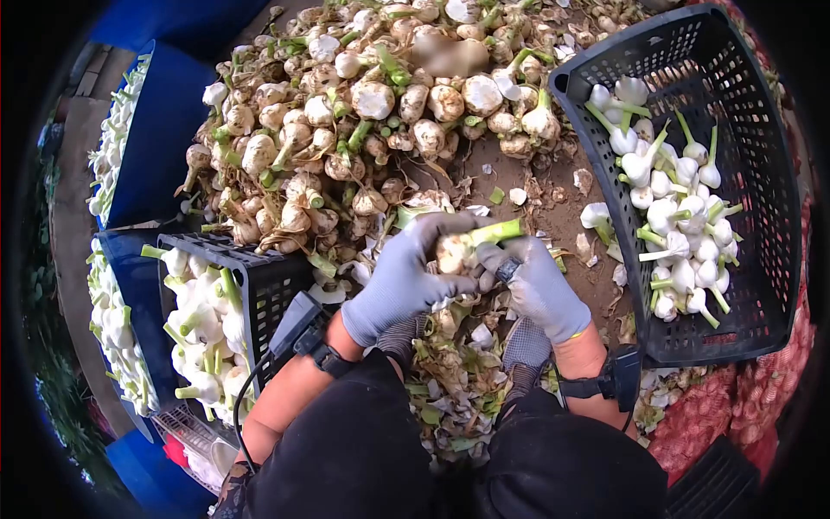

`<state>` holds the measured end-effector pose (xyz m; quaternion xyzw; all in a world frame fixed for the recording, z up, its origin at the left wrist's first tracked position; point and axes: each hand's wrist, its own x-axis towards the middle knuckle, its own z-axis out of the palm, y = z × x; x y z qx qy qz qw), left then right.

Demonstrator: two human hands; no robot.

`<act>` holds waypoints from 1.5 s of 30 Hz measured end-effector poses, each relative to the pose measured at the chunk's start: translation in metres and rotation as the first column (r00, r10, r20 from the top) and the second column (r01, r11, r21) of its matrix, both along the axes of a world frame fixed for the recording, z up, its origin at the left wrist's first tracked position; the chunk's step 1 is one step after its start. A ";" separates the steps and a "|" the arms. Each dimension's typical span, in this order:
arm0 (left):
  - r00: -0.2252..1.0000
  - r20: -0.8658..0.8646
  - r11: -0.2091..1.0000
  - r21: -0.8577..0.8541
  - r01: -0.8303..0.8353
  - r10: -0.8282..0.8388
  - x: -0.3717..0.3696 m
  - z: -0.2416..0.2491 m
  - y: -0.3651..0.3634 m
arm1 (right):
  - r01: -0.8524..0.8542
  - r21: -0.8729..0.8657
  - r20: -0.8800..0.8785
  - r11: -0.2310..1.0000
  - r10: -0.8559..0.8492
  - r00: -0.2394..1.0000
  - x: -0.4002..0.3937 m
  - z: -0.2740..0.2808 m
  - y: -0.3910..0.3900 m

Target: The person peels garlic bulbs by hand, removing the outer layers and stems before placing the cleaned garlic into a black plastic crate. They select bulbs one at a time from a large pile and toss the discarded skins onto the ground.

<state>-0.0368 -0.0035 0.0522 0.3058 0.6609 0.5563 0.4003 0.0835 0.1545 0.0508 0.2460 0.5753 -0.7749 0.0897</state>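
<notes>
Garlic heap behind, gloved left hand, right hand clasping garlic bulb

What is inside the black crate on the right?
The black crate holds cleaned white garlic bulbs with short green stems, heaped along its left side. Whatever lies beneath them is covered.

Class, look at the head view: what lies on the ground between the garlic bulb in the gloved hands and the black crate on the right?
One peeled white bulb and scattered skin scraps lie on brown dirt between the held garlic bulb and the black crate.
</notes>
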 end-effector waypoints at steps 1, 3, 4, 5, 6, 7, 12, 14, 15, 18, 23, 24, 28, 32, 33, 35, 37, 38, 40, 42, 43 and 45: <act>0.953 0.300 0.998 0.022 -0.052 0.043 0.000 -0.001 0.001 | -0.038 0.036 -0.052 0.999 0.040 0.998 0.003 -0.003 0.002; 0.954 0.300 0.999 0.026 -0.026 0.017 -0.002 -0.004 0.000 | 0.005 -0.030 0.034 1.000 -0.004 0.999 0.000 0.015 0.003; 0.938 0.346 0.999 0.023 -0.042 0.031 -0.001 -0.006 0.000 | 0.008 -0.005 0.093 1.000 -0.007 0.996 -0.002 0.021 0.003; 0.919 0.392 0.998 0.019 -0.058 0.046 0.000 -0.007 -0.001 | 0.009 0.019 0.153 1.000 -0.012 0.988 -0.002 0.024 0.003; 0.919 0.392 0.998 0.018 -0.057 0.045 0.001 -0.009 -0.001 | 0.010 0.018 0.153 1.000 -0.013 0.988 -0.001 0.016 0.000; 0.852 0.518 0.993 0.041 -0.113 0.076 0.003 -0.010 -0.002 | 0.050 0.112 0.087 0.992 -0.060 0.994 0.001 0.002 -0.005; 0.701 0.712 0.985 0.086 -0.148 0.044 0.005 -0.010 -0.006 | 0.096 0.439 -0.051 0.893 -0.082 0.995 0.007 -0.007 -0.007; 0.651 0.759 0.993 0.059 -0.099 0.020 0.002 -0.013 -0.007 | -0.146 0.890 0.048 0.432 0.230 0.972 0.007 0.006 0.001; 0.597 0.802 0.998 0.041 -0.051 -0.002 0.000 -0.016 -0.006 | -0.146 0.889 0.048 0.433 0.229 0.972 0.008 0.005 0.000; 0.666 0.746 0.999 0.005 -0.040 0.023 0.002 -0.009 0.001 | -0.030 0.961 -0.032 0.276 0.216 0.976 0.011 -0.014 -0.007; 0.926 0.351 0.974 -0.120 0.190 -0.137 0.004 0.007 -0.001 | 0.091 -0.070 -0.126 0.993 -0.099 0.987 0.008 -0.014 0.000; 0.988 0.078 0.990 -0.007 0.138 -0.137 0.008 -0.008 -0.001 | 0.131 -0.062 -0.036 0.989 -0.134 0.990 0.009 -0.022 -0.003; 0.986 -0.145 0.989 -0.134 0.057 -0.077 0.004 -0.023 -0.016 | 0.313 -0.127 0.041 0.941 -0.310 0.950 0.011 -0.044 -0.004; 0.997 0.014 0.950 -0.305 -0.073 0.082 -0.013 -0.020 0.004 | 0.208 -0.157 0.041 0.965 -0.204 0.978 0.019 -0.008 -0.012; 0.999 -0.040 0.995 -0.096 0.010 -0.013 -0.009 -0.027 0.001 | 0.243 -0.126 -0.031 0.962 -0.249 0.968 0.022 -0.013 -0.015; 0.997 0.025 0.988 -0.131 0.076 -0.074 -0.012 -0.005 0.012 | 0.209 -0.241 -0.053 0.948 -0.228 0.972 0.027 -0.024 -0.006; 0.955 0.295 0.970 -0.235 0.068 0.004 -0.021 -0.014 0.014 | 0.275 -0.269 -0.020 0.923 -0.291 0.956 0.028 -0.022 -0.013; 0.939 0.342 0.957 -0.281 0.067 0.035 -0.023 -0.009 0.017 | 0.339 -0.297 0.028 0.893 -0.346 0.938 0.029 -0.021 -0.016; 0.919 0.388 0.942 -0.328 0.073 0.064 -0.022 -0.004 0.020 | 0.354 -0.062 0.023 0.933 -0.354 0.935 0.046 -0.059 -0.001; 0.939 0.328 0.978 -0.207 -0.034 0.103 -0.016 -0.001 0.019 | 0.223 0.498 0.118 0.838 -0.320 0.940 0.040 -0.041 0.015; 0.940 0.327 0.978 -0.207 -0.034 0.101 -0.012 0.000 0.019 | 0.225 0.498 0.116 0.838 -0.321 0.940 0.041 -0.043 0.016; 0.897 0.441 1.000 -0.018 -0.009 0.016 -0.002 0.003 0.019 | -0.150 0.880 0.233 0.450 -0.136 0.963 0.051 -0.052 0.018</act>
